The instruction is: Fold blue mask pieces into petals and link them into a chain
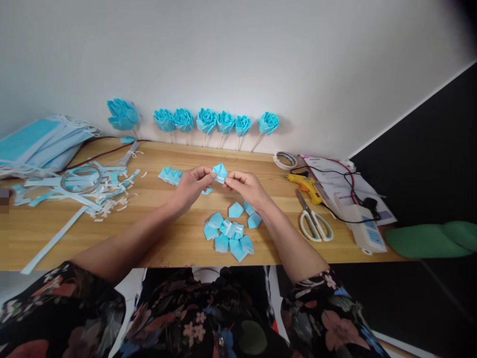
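Both hands meet above the wooden table (179,243) and pinch one small folded blue petal piece (220,172). My left hand (193,185) grips its left edge with thumb and fingers closed. My right hand (246,186) pinches its right edge. Below them lies a heap of several folded blue petals (229,232). A joined cluster of blue petals (170,175) rests just left of my left hand.
Several finished blue fabric flowers on sticks (206,121) lean on the wall. Blue face masks (40,141) are stacked far left, with cut scraps and a tape ring (81,180) beside them. On the right lie a yellow glue gun (307,184), white scissors (315,221) and cables.
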`<state>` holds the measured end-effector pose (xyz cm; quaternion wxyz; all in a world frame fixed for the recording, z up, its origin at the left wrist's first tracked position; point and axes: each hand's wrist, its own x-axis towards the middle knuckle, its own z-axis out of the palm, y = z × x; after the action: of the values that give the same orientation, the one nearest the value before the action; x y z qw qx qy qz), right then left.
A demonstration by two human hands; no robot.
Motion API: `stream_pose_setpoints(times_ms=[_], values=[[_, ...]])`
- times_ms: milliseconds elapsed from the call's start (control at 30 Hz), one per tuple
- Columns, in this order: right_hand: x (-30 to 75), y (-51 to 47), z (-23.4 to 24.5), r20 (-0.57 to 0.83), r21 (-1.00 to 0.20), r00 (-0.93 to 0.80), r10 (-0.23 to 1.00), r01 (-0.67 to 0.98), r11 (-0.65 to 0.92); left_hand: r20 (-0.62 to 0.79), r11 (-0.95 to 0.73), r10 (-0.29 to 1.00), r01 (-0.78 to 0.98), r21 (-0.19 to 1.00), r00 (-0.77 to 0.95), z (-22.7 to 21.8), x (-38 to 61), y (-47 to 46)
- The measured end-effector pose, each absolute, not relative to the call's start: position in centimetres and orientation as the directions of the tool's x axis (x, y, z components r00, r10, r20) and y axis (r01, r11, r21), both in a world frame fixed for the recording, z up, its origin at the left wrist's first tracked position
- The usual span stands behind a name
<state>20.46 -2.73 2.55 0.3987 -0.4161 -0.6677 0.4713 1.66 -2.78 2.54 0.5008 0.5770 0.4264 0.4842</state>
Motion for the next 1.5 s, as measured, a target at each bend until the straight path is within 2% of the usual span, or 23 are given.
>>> stream_pose_setpoints(times_ms=[167,233,300,400,467,533,733,967,1233,1367,1500], values=[[20.1,-2.8,2.4,0.171,-0.957,-0.254,0.952,0.187,0.222,0.194,-0.196,0.974,0.004,0.981,0.119,2.3,1.6,-2.4],[19.9,-2.8,2.5,0.184,-0.950,-0.198,0.963,0.216,0.226,0.303,-0.304,0.953,0.050,0.951,0.024,2.4,1.5,-2.7],[19.8,-2.8,2.4,0.191,-0.946,-0.156,0.969,0.234,0.224,0.441,-0.430,0.897,0.191,0.882,-0.016,2.6,1.5,-3.1],[19.6,-2.7,2.1,0.205,-0.947,-0.129,0.970,0.226,0.229,0.580,-0.569,0.807,0.410,0.713,0.113,2.9,1.5,-3.9],[19.5,-2.7,1.9,0.221,-0.945,-0.121,0.968,0.219,0.243,0.611,-0.627,0.763,0.468,0.623,0.210,2.8,1.6,-4.1],[19.5,-2.8,1.9,0.236,-0.939,-0.124,0.964,0.226,0.259,0.615,-0.640,0.751,0.495,0.588,0.240,2.5,1.6,-4.0],[19.3,-3.2,2.1,0.268,-0.915,-0.152,0.951,0.268,0.300,0.588,-0.591,0.784,0.529,0.610,0.199,1.7,1.5,-3.2],[18.9,-3.7,2.2,0.325,-0.855,-0.143,0.935,0.377,0.355,0.582,-0.606,0.778,0.529,0.594,0.237,1.7,1.5,-3.3],[18.7,-3.8,2.1,0.394,-0.806,-0.167,0.904,0.411,0.427,0.578,-0.602,0.782,0.519,0.607,0.231,1.7,1.7,-3.3],[18.7,-3.9,2.1,0.397,-0.808,-0.168,0.903,0.403,0.430,0.560,-0.583,0.801,0.489,0.649,0.212,1.7,1.8,-3.3],[18.9,-3.7,2.0,0.380,-0.827,-0.165,0.910,0.379,0.415,0.479,-0.497,0.864,0.432,0.753,0.158,1.8,1.8,-3.3]])
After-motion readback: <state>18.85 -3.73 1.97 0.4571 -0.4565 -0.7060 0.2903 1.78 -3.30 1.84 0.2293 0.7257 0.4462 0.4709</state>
